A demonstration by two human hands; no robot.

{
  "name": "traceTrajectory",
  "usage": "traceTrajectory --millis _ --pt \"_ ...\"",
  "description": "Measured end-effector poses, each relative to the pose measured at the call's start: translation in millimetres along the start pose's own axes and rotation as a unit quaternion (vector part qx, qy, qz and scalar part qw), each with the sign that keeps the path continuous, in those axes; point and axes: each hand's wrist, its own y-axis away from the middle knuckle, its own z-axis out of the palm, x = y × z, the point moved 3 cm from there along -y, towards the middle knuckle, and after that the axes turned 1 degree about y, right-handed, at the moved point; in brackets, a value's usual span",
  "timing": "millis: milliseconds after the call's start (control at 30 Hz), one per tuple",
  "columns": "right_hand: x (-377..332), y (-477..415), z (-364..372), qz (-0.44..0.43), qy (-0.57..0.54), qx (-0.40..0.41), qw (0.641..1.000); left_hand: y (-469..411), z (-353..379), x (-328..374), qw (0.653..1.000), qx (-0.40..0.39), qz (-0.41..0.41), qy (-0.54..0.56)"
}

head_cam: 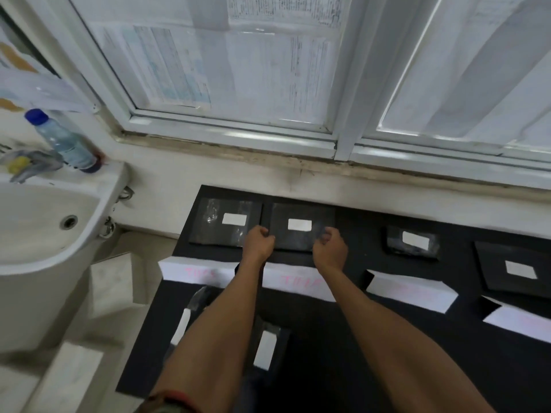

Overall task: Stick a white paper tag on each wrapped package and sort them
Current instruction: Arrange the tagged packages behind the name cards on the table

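Under a wide white-framed window (pixel 238 70), its panes backed with printed sheets, a pale sill (pixel 387 192) runs along the far edge of a black worktop (pixel 343 353). Left of the worktop stands a white sink (pixel 35 263). Its drain (pixel 68 222) shows in the basin, and a clear bottle (pixel 65 144) with a blue cap stands on its rim. Pale floor tiles (pixel 110 281) lie between sink and worktop. Four folded white cards (pixel 411 289) stand in a row across the worktop, two with pink writing too blurred to read. Beyond them four black packages lie near the sill, each with a white tag on top: a left package (pixel 208 236), a second package (pixel 295 244) just beside it, then a small package (pixel 393 244) and a right package (pixel 498 257), well apart. Two more tagged ones lie nearer, partly hidden by the forearms. Left hand (pixel 258 242) and right hand (pixel 331 245) hold the second package by its side edges, fingers (pixel 264 232) curled. Its tag (pixel 299 225) sits at its middle.
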Motion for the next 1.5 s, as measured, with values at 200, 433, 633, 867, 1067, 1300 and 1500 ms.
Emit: traceTrajectory --millis 200,433,633,867,1067,1300,1500 --pt "32.5 125.9 19.6 -0.009 0.025 0.002 1.000 97.3 -29.0 -54.1 0.992 0.030 0.049 -0.116" --pt "104.4 213.3 59.6 0.094 0.203 -0.171 0.960 180.9 -20.3 -146.5 0.972 -0.015 0.011 -0.233" --pt "116.7 203.6 63.2 0.193 0.084 -0.108 0.972 192.9 -5.1 -161.5 0.978 -0.034 -0.006 -0.205" --pt "124.5 201.0 45.2 0.160 -0.101 -0.129 0.973 195.2 -9.3 -167.1 0.981 -0.038 0.005 -0.189" --pt "91.2 193.9 -8.4 0.098 -0.173 -0.228 0.953 193.4 -26.3 -118.8 0.990 -0.008 0.102 -0.095" --pt "51.7 176.7 -49.0 0.031 -0.159 -0.162 0.973 195.8 -17.3 -79.9 0.982 -0.054 0.049 0.177" --pt "65.9 177.4 -81.4 0.144 -0.158 -0.164 0.963 194.4 17.0 -44.8 0.935 -0.099 -0.019 0.340"
